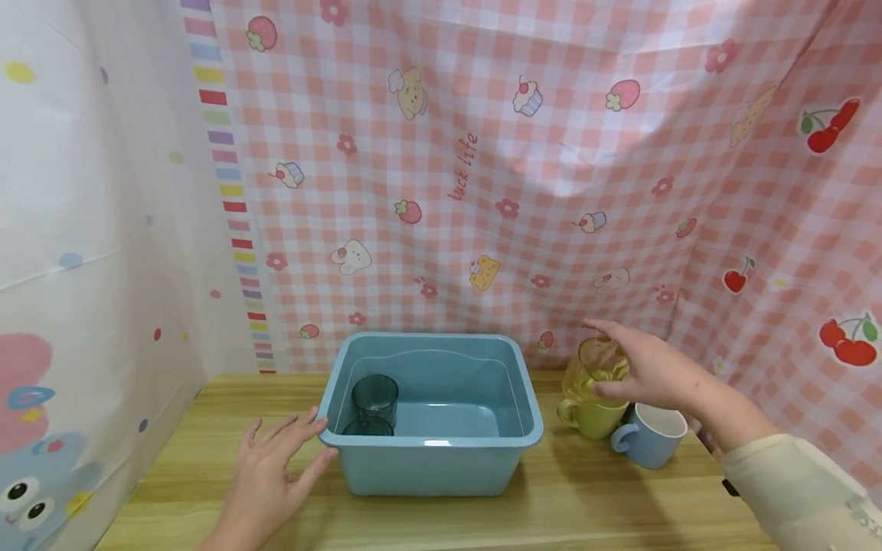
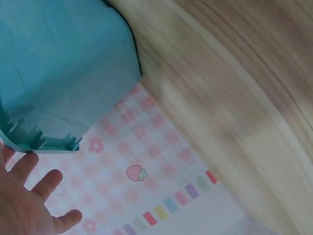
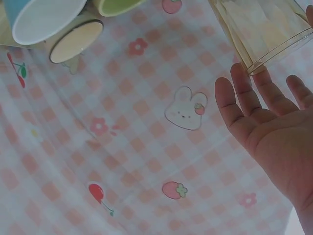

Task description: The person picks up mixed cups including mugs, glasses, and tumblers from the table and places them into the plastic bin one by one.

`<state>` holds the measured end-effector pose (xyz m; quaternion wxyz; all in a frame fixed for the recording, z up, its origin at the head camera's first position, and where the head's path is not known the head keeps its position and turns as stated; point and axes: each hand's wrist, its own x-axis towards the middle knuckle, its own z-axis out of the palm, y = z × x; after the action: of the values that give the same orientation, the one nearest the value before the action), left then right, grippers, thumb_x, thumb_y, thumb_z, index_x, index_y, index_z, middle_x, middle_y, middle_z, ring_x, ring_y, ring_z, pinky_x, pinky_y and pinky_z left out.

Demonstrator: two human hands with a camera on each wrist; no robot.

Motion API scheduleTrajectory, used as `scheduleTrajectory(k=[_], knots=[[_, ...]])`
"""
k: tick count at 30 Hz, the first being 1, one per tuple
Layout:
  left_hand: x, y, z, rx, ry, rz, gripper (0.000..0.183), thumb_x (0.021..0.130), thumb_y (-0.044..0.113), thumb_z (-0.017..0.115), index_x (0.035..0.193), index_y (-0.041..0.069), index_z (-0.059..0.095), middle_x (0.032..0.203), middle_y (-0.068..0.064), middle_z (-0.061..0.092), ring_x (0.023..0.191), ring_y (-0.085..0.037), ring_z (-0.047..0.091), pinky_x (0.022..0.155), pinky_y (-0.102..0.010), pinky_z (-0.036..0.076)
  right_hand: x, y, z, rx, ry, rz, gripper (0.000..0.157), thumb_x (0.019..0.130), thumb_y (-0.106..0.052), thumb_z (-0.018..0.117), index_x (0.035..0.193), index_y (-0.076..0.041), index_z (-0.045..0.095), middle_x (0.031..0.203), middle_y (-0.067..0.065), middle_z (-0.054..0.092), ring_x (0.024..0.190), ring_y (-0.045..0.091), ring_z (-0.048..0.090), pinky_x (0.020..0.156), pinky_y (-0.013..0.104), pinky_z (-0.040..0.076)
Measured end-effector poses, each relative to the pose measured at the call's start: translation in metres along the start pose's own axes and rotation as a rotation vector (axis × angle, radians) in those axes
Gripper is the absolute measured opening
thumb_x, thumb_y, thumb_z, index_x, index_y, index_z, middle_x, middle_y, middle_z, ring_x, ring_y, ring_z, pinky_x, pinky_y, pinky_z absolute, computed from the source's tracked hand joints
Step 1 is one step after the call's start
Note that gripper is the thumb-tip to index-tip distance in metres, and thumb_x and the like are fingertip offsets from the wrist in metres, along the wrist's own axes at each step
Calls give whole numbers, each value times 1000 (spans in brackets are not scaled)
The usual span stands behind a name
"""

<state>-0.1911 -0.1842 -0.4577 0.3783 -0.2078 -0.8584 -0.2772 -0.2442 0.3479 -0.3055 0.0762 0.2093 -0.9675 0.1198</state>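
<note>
My left hand [image 1: 265, 471] has its fingers spread, with the fingertips at the left rim of a light-blue plastic bin [image 1: 434, 468]. Two dark tinted glass cups [image 1: 375, 392] sit inside the bin on its left side. On the right, my right hand [image 1: 658, 373] reaches over a clear yellow glass cup [image 1: 577, 376], thumb and fingers apart on either side of it. In the right wrist view the fingertips come right up to the rim of that yellow glass [image 3: 266, 36]. A yellow-green mug [image 1: 598, 419] stands just in front of the glass.
A light-blue mug [image 1: 651, 442] stands beside the yellow-green one. The right wrist view also shows a cream-rimmed mug [image 3: 76, 41] next to them. A pink checked curtain [image 1: 441, 252] hangs behind the wooden table [image 1: 276, 398], and a white printed curtain [image 1: 110, 252] hangs at left.
</note>
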Motion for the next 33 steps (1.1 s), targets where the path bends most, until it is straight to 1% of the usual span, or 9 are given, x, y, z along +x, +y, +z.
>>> scheduleTrajectory(k=[4, 7, 9, 13, 17, 21, 24, 26, 33], knots=[[0, 0, -2, 30, -19, 9, 50, 78, 20, 94, 125, 17, 77, 134, -11, 77, 117, -46, 73, 103, -88, 36, 4, -3, -7, -6, 31, -34, 92, 87, -32, 89, 162, -9, 40, 149, 24, 63, 122, 43, 70, 96, 61, 60], [-1, 0, -2, 36, -23, 6, 51, 78, 21, 94, 126, 18, 77, 135, -10, 76, 118, -45, 72, 103, -87, 36, 7, -7, -12, -8, 34, -30, 93, 87, -32, 88, 163, -11, 38, 153, 22, 60, 125, 43, 69, 99, 62, 59], [-1, -1, -1, 34, -25, 1, 51, 78, 22, 94, 126, 18, 77, 137, -10, 76, 119, -46, 72, 103, -87, 36, 8, -11, -16, -9, 32, -23, 94, 88, -34, 88, 164, -12, 37, 154, 22, 59, 124, 42, 70, 98, 61, 59], [-1, -1, -1, 21, -25, -8, 51, 79, 22, 93, 127, 19, 76, 138, -11, 75, 121, -48, 70, 104, -88, 35, 12, -19, -23, -14, 41, -40, 95, 88, -33, 89, 164, -11, 37, 154, 21, 59, 124, 40, 70, 99, 60, 59], [2, -3, -2, 19, -12, 6, 48, 78, 21, 93, 123, 19, 77, 138, -15, 74, 122, -51, 69, 105, -91, 31, 17, -28, -28, -13, 46, -66, 95, 87, -33, 89, 164, -12, 38, 156, 21, 58, 127, 41, 68, 102, 61, 58], [6, -3, -4, 26, -1, 13, 45, 77, 19, 93, 119, 18, 78, 136, -16, 75, 123, -52, 68, 107, -92, 29, 22, -37, -32, -9, 44, -87, 95, 88, -35, 89, 165, -13, 37, 157, 20, 57, 124, 39, 70, 100, 60, 59], [7, -2, -6, 27, -10, -1, 43, 78, 19, 93, 118, 17, 78, 135, -16, 75, 124, -52, 68, 108, -91, 29, 26, -42, -34, -9, 40, -96, 95, 88, -35, 89, 165, -14, 37, 157, 18, 57, 120, 35, 71, 98, 57, 60], [8, -1, -6, 25, -21, -23, 40, 80, 19, 92, 117, 17, 79, 134, -15, 76, 125, -51, 68, 108, -91, 29, 29, -46, -35, -10, 37, -102, 95, 88, -35, 89, 165, -14, 37, 157, 17, 57, 121, 34, 71, 99, 57, 60], [11, 4, -5, -29, -44, -123, 28, 86, 24, 90, 112, 16, 81, 131, -14, 77, 126, -51, 67, 107, -90, 30, 37, -58, -35, -5, 36, -134, 97, 86, -31, 90, 166, -16, 37, 161, 15, 55, 131, 36, 66, 108, 59, 55]])
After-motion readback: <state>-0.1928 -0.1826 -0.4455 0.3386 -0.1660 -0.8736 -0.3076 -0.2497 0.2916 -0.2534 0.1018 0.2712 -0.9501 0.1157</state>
